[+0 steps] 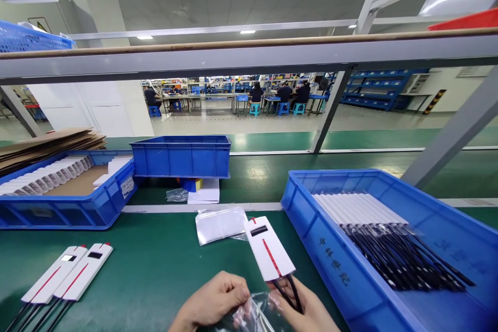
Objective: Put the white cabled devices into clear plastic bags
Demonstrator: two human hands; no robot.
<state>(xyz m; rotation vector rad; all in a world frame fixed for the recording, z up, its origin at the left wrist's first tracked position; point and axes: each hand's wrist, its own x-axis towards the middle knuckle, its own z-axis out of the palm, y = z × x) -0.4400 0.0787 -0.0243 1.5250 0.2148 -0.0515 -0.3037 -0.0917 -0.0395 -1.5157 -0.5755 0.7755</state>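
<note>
A white card sleeve with a red stripe (pixel 269 250) is held upright above the green mat (pixel 155 270) by its black cables, pinched in the right hand (pixel 301 308). A clear plastic bag (pixel 252 316) is gripped by the closed left hand (pixel 213 303), beside the blue bin of cables (pixel 334 264).

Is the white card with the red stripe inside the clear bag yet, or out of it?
Out. The white card stands clear above the clear bag; the right hand holds its black leads, the left hand pinches the bag.
</note>
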